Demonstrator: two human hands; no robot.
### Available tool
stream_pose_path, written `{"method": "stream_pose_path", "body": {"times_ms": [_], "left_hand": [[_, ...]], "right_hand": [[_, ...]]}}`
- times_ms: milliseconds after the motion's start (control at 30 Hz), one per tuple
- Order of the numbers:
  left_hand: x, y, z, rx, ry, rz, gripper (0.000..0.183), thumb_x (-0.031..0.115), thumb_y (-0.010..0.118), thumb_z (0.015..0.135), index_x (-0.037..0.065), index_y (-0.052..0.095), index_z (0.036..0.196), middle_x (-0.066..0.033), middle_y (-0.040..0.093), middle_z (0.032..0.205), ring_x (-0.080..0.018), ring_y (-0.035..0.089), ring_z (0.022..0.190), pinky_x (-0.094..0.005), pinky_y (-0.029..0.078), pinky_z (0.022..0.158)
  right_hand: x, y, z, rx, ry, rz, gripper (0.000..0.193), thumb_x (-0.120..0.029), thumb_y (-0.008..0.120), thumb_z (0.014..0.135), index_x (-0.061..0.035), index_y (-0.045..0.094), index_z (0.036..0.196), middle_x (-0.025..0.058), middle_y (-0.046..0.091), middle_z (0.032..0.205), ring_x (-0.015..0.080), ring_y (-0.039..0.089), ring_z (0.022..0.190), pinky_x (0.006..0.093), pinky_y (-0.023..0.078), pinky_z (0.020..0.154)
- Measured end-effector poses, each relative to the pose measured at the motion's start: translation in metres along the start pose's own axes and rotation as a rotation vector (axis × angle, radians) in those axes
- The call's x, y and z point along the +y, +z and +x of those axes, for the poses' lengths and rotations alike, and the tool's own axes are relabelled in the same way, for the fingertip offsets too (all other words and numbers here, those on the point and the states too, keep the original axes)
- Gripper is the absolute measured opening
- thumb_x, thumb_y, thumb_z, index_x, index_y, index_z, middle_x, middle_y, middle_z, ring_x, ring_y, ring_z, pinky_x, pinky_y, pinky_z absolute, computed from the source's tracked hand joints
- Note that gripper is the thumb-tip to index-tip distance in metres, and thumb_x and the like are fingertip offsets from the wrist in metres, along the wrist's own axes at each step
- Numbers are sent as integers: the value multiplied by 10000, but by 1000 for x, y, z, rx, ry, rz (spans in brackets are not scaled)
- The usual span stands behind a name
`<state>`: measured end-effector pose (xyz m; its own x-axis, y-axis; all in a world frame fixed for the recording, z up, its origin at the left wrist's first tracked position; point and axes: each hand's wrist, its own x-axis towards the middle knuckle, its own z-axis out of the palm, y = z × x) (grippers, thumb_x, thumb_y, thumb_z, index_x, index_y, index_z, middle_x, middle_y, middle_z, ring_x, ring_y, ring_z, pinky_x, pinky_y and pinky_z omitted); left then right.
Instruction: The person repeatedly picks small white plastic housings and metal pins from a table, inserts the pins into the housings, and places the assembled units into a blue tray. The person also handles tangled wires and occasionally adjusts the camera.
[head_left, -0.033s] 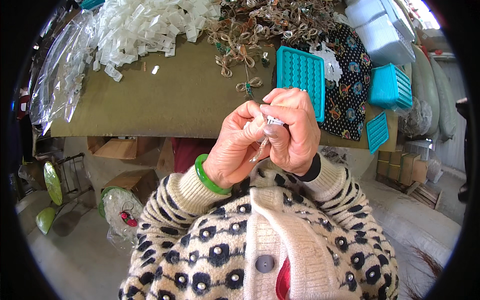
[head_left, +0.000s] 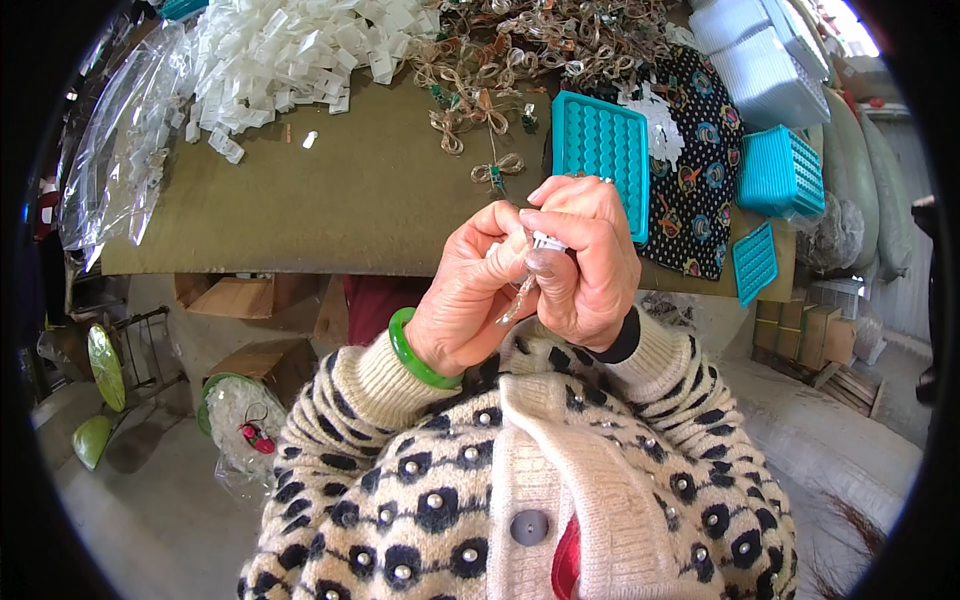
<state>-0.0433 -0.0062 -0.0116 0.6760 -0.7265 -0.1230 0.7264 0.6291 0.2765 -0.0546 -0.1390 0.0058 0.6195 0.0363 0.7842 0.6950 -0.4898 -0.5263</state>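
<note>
My left hand [head_left: 475,280], with a green bangle at its wrist, is pinched closed against my right hand [head_left: 590,265] above the table's near edge. The right thumb and fingers close round a small white plastic piece [head_left: 547,242], largely covered. A twisted bundle of clear wire [head_left: 516,303] hangs down between the hands from the left fingers. How the wire meets the white piece is hidden by the fingertips. Just beyond the hands, a coiled wire loop with a small green part [head_left: 497,174] lies on the table.
White plastic pieces [head_left: 290,60] are heaped at the far left beside clear plastic film [head_left: 125,140]. Wire coils [head_left: 540,40] pile up at the back. A teal ridged tray [head_left: 600,150] sits on dark patterned cloth [head_left: 705,180]. Stacked teal trays [head_left: 780,172] stand right.
</note>
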Motion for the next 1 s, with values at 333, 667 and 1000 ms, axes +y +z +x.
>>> {"method": "stream_pose_path", "body": {"times_ms": [333,667,1000], "left_hand": [[28,-4,-1,-16,87,166,218,27,630,907,113,574,1099,-189,620,1147,-248,683,889,-190,428,452],[21,-9,7,36,10,145,275,15,603,926,76,551,1189,-148,605,1115,-299,661,998,-336,593,582],[19,-9,5,63,-19,140,273,61,605,939,40,576,1210,-206,603,1164,-278,673,951,-290,597,583]], "right_hand": [[-12,-56,-2,-107,242,-200,247,-147,672,883,-25,645,1097,139,598,1019,281,575,864,362,476,769],[82,-129,-29,-179,403,-1054,61,-40,657,842,-7,634,888,120,615,857,314,604,822,395,481,726],[85,-137,-31,-240,379,-971,60,-1,622,840,-19,589,887,130,606,859,321,602,832,411,492,717]]}}
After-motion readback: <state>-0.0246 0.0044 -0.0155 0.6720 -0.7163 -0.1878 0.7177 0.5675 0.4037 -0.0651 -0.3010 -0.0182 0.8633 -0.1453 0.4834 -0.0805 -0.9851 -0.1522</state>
